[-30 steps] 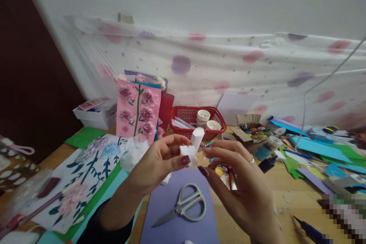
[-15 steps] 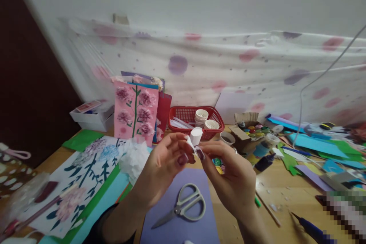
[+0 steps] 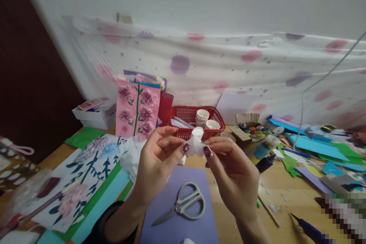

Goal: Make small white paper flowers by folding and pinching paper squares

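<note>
Between both hands, a small piece of thin white paper [image 3: 195,147] is stretched out, its edges pinched at either side. My left hand [image 3: 157,162] grips one edge with thumb and fingertips. On the opposite edge, my right hand [image 3: 233,171] closes its thumb and fingers. Just behind the paper stands a white cylindrical thing [image 3: 197,132], partly covered by it. Below the hands, scissors [image 3: 183,206] with pale handles lie on a purple sheet [image 3: 160,225]. Crumpled white tissue paper [image 3: 133,160] sits beside my left wrist.
A red basket [image 3: 174,111] with white cups [image 3: 202,114] stands behind the hands. A pink flower card [image 3: 137,108] leans at back left. To the right are a cardboard box [image 3: 243,135], a dark bottle [image 3: 265,163], a brush [image 3: 268,209] and coloured paper scraps [image 3: 317,145].
My hands have moved slightly apart, and the folded white paper between them is now spread open toward me. The scissors lie where they were.
</note>
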`<action>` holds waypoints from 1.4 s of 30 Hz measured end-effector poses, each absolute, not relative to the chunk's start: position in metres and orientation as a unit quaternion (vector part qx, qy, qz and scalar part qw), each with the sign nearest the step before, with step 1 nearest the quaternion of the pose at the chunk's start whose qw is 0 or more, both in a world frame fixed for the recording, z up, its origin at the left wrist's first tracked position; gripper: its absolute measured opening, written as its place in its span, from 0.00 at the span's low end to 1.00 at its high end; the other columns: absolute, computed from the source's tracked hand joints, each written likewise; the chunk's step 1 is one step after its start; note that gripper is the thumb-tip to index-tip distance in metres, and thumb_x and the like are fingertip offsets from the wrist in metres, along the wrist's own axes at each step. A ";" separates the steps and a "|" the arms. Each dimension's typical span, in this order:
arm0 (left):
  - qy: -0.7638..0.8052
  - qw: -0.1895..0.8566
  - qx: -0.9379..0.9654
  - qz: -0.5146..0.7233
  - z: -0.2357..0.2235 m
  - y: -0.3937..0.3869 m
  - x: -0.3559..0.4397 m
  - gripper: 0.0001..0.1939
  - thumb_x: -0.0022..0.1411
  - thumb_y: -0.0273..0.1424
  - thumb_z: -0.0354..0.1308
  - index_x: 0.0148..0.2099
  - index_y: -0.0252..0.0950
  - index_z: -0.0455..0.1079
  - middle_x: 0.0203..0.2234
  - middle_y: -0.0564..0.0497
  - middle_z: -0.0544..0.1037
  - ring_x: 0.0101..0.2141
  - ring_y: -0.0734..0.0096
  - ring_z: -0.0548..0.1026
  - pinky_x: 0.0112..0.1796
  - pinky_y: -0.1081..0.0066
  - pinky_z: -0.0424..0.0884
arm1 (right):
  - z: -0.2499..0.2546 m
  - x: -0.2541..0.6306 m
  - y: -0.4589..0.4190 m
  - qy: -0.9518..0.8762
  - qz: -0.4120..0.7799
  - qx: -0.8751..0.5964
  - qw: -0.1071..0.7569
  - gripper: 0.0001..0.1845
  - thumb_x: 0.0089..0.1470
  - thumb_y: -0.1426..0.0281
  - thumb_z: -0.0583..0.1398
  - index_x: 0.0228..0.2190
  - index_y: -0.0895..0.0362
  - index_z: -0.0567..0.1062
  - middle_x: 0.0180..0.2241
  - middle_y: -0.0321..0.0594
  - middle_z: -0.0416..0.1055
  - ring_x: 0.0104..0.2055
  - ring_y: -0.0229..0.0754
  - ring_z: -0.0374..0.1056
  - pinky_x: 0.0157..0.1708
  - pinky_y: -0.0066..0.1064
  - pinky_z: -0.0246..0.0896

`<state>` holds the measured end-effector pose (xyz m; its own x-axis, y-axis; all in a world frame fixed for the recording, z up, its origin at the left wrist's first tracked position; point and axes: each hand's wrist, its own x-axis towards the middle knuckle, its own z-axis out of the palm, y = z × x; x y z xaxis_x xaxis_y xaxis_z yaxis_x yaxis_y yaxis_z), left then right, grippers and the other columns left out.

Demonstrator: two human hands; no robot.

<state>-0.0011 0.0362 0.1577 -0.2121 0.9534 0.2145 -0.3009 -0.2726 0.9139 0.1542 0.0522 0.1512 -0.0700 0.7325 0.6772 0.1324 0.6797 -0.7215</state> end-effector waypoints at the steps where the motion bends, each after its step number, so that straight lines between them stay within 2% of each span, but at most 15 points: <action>1: 0.384 0.460 0.424 0.679 0.157 0.037 -0.002 0.20 0.53 0.31 0.69 0.45 0.37 0.65 0.29 0.54 0.81 0.30 0.73 0.78 0.31 0.77 0.74 | 0.151 0.154 0.052 -0.684 0.250 -0.314 0.609 0.04 0.59 0.74 0.60 0.32 0.54 0.74 0.38 0.40 0.73 0.36 0.39 0.70 0.29 0.29 0.66; 3: 0.383 0.451 0.428 0.683 0.156 0.038 -0.003 0.19 0.53 0.30 0.69 0.45 0.37 0.65 0.30 0.54 0.80 0.31 0.73 0.78 0.32 0.77 0.74 | 0.150 0.154 0.053 -0.673 0.247 -0.328 0.616 0.03 0.59 0.73 0.60 0.34 0.53 0.75 0.37 0.40 0.75 0.34 0.39 0.71 0.28 0.29 0.66; 6: 0.380 0.438 0.430 0.692 0.156 0.039 -0.006 0.19 0.54 0.28 0.68 0.45 0.37 0.66 0.30 0.54 0.79 0.32 0.75 0.78 0.34 0.78 0.74 | 0.149 0.153 0.054 -0.656 0.239 -0.358 0.620 0.02 0.58 0.71 0.61 0.35 0.53 0.75 0.29 0.36 0.74 0.26 0.37 0.69 0.25 0.28 0.65; 9: 0.376 0.429 0.426 0.702 0.156 0.042 -0.011 0.18 0.53 0.27 0.69 0.44 0.36 0.66 0.29 0.55 0.79 0.32 0.76 0.78 0.36 0.78 0.75 | 0.149 0.154 0.058 -0.640 0.246 -0.362 0.632 0.01 0.59 0.70 0.60 0.34 0.53 0.73 0.27 0.36 0.75 0.25 0.37 0.71 0.24 0.27 0.67; 15: 0.398 0.392 0.421 0.715 0.159 0.045 -0.019 0.22 0.49 0.27 0.71 0.44 0.37 0.66 0.27 0.55 0.79 0.30 0.73 0.79 0.35 0.76 0.76 | 0.141 0.156 0.064 -0.636 0.200 -0.380 0.642 0.03 0.58 0.71 0.61 0.37 0.53 0.73 0.31 0.39 0.77 0.31 0.41 0.75 0.31 0.31 0.72; 22: 0.392 0.408 0.461 0.683 0.159 0.037 -0.004 0.19 0.50 0.24 0.68 0.43 0.37 0.65 0.24 0.59 0.75 0.27 0.79 0.75 0.31 0.81 0.72 | 0.130 0.143 0.051 -0.675 0.120 -0.343 0.642 0.20 0.56 0.79 0.61 0.48 0.49 0.71 0.42 0.40 0.77 0.41 0.45 0.76 0.42 0.39 0.73; 26: 0.388 0.433 0.463 0.669 0.158 0.038 -0.001 0.19 0.50 0.26 0.69 0.42 0.38 0.65 0.23 0.60 0.72 0.26 0.81 0.72 0.29 0.82 0.70 | 0.134 0.143 0.047 -0.722 0.100 -0.314 0.608 0.20 0.57 0.82 0.58 0.46 0.48 0.73 0.42 0.38 0.78 0.40 0.43 0.75 0.41 0.37 0.72; 29: 0.373 0.447 0.477 0.658 0.157 0.035 -0.001 0.19 0.50 0.25 0.70 0.41 0.38 0.66 0.23 0.60 0.72 0.26 0.81 0.72 0.28 0.82 0.69 | 0.140 0.145 0.044 -0.749 0.098 -0.307 0.580 0.19 0.56 0.83 0.56 0.44 0.49 0.74 0.42 0.39 0.77 0.43 0.42 0.74 0.42 0.34 0.70; 32: 0.369 0.448 0.493 0.648 0.157 0.031 -0.001 0.18 0.50 0.24 0.70 0.40 0.39 0.67 0.24 0.60 0.73 0.27 0.81 0.72 0.29 0.82 0.69 | 0.146 0.145 0.041 -0.750 0.137 -0.299 0.573 0.19 0.56 0.83 0.56 0.43 0.50 0.74 0.41 0.39 0.77 0.44 0.41 0.73 0.43 0.33 0.69; 42: 0.340 0.414 0.593 0.601 0.158 0.028 -0.011 0.19 0.51 0.23 0.70 0.41 0.40 0.67 0.23 0.61 0.73 0.26 0.80 0.73 0.31 0.79 0.69 | 0.170 0.157 0.043 -0.721 0.384 -0.286 0.501 0.10 0.58 0.72 0.61 0.33 0.51 0.84 0.30 0.38 0.81 0.31 0.38 0.75 0.32 0.26 0.70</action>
<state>-0.0107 0.0282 0.1577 0.0459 0.9004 0.4326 -0.0949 -0.4272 0.8992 0.1567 0.0428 0.1698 -0.3338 0.7973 0.5029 0.0279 0.5416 -0.8402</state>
